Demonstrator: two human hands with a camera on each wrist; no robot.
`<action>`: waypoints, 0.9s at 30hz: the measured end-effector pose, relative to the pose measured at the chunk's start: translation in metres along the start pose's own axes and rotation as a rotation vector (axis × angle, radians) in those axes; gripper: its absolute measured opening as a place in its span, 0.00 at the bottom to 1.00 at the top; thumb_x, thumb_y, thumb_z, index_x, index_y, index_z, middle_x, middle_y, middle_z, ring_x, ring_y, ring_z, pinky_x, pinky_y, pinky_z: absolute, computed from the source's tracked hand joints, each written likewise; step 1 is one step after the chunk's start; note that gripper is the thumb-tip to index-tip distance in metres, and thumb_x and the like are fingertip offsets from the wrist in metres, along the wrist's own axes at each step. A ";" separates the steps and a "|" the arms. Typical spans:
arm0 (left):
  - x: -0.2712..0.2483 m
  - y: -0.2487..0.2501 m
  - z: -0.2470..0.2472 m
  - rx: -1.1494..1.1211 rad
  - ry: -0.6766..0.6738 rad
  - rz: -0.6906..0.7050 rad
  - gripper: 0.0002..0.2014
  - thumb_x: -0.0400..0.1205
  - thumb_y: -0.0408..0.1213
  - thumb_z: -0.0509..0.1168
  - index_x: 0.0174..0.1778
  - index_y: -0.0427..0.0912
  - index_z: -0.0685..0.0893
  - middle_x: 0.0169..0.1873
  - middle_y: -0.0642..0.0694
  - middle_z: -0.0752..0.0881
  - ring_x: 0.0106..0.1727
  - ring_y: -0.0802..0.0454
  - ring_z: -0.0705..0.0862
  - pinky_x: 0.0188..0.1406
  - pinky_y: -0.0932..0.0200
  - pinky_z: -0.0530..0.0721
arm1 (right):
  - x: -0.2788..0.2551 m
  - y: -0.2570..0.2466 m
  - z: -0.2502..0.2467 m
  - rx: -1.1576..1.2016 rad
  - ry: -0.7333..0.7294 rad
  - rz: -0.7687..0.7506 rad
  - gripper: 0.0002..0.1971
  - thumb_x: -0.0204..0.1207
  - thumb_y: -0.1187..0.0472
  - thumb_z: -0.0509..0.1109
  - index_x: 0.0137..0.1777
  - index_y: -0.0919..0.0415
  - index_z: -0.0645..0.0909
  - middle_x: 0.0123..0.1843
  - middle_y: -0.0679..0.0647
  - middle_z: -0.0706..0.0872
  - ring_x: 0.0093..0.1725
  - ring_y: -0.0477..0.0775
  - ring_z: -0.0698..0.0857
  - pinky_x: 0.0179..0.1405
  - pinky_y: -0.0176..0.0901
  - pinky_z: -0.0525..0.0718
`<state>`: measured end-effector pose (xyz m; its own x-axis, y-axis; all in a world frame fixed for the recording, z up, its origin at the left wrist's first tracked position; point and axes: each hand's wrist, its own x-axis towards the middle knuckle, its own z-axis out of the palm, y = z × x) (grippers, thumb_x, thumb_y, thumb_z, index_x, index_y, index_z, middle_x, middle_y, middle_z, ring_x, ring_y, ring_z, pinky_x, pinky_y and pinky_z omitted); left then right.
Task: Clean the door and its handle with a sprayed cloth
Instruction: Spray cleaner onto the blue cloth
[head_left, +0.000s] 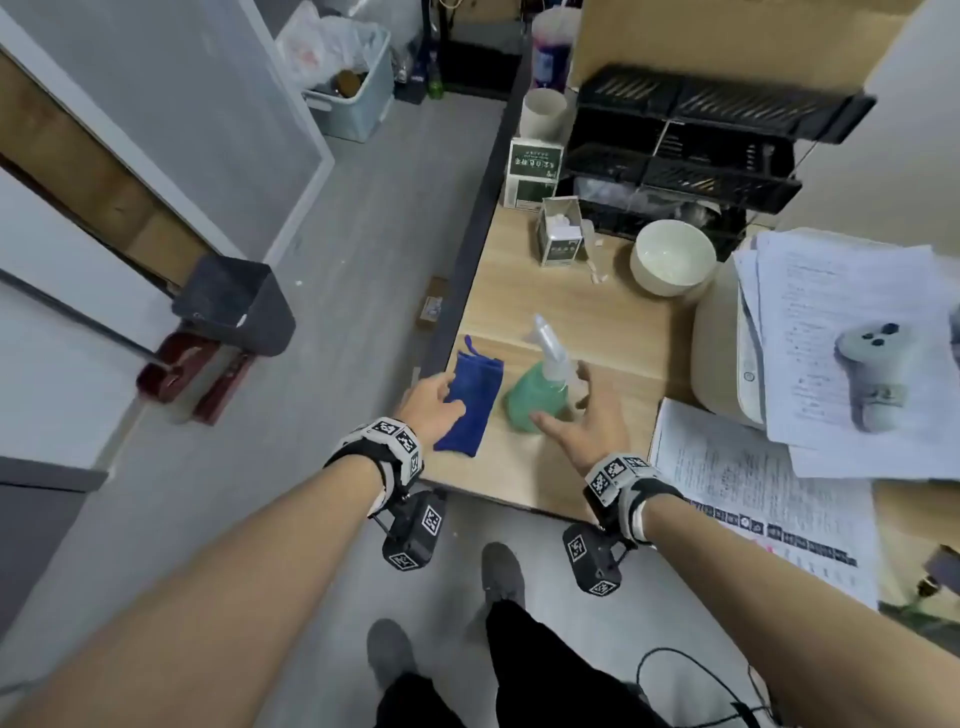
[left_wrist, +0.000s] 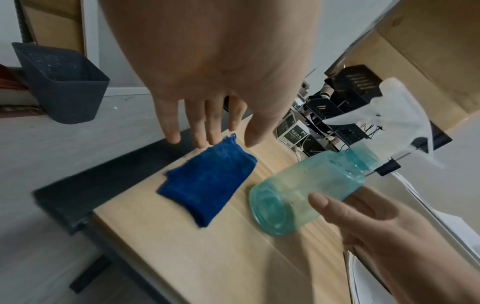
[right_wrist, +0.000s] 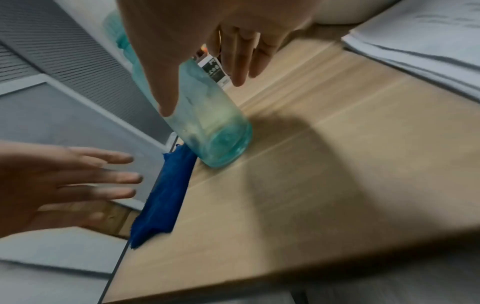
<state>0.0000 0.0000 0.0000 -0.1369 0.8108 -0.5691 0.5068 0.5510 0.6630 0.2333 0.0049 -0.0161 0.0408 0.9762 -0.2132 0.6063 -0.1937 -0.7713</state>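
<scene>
Blue cloth (head_left: 470, 397); teal spray bottle (head_left: 535, 397); light wood-grain table (head_left: 597, 317).

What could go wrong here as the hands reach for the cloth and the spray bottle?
1. The blue cloth lies at the desk edge; a careless sweep by the open left hand might push it to the floor.
2. The spray bottle is upright and looks nearly empty, so light; the open right hand could tip it toward the papers.

We cannot read the small print on the papers (head_left: 841, 332) at right. The left hand (head_left: 428, 402) covers the near corner of the cloth (head_left: 475, 395); contact unclear.
</scene>
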 end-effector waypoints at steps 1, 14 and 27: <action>0.005 0.004 0.004 0.037 0.009 0.000 0.29 0.82 0.33 0.66 0.82 0.44 0.72 0.72 0.43 0.81 0.71 0.43 0.81 0.69 0.51 0.80 | 0.006 -0.004 -0.002 -0.020 -0.022 -0.048 0.48 0.60 0.44 0.85 0.79 0.49 0.67 0.72 0.49 0.78 0.64 0.52 0.80 0.63 0.50 0.82; 0.036 0.012 0.021 0.314 0.128 -0.165 0.25 0.73 0.41 0.78 0.63 0.36 0.78 0.60 0.39 0.82 0.55 0.40 0.85 0.42 0.52 0.80 | 0.068 -0.018 -0.027 -0.084 -0.075 -0.169 0.32 0.64 0.52 0.85 0.67 0.57 0.78 0.55 0.44 0.75 0.62 0.56 0.75 0.57 0.49 0.76; 0.042 0.012 0.029 0.344 0.088 -0.327 0.22 0.73 0.45 0.78 0.54 0.40 0.77 0.54 0.41 0.87 0.51 0.40 0.86 0.43 0.52 0.84 | 0.083 -0.037 -0.011 0.115 -0.042 -0.201 0.16 0.76 0.48 0.75 0.57 0.57 0.82 0.44 0.40 0.78 0.55 0.59 0.80 0.50 0.48 0.75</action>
<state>0.0248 0.0349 -0.0297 -0.4005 0.6275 -0.6677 0.6749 0.6949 0.2482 0.2227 0.0946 0.0016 -0.1059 0.9918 -0.0714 0.5046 -0.0083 -0.8633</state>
